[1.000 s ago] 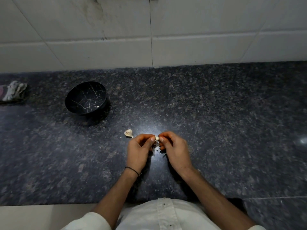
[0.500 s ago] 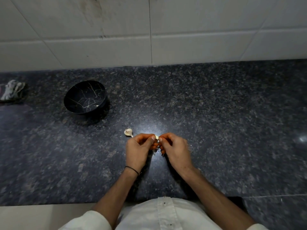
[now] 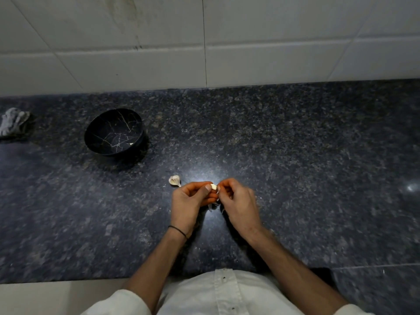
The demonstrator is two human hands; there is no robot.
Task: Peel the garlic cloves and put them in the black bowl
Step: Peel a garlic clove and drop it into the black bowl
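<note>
Granite tabletop (image 3: 295, 155), dark and speckled, white tiled wall (image 3: 272, 42) behind. Head view: left hand (image 3: 188, 203) and right hand (image 3: 238, 203) both pinch one garlic clove (image 3: 213, 186) above it; second clove (image 3: 174, 180) lies just beside left hand, black bowl (image 3: 109, 130) rear-left, cloth (image 3: 13, 121) far left.

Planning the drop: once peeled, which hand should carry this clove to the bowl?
Probably left. The left hand pinches the clove, and the bowl sits on its side; the right hand would cross over.

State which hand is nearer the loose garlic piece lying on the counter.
Left. The left hand sits just right of the loose garlic piece, close beside it; the right hand lies farther right, beyond the held clove.
</note>
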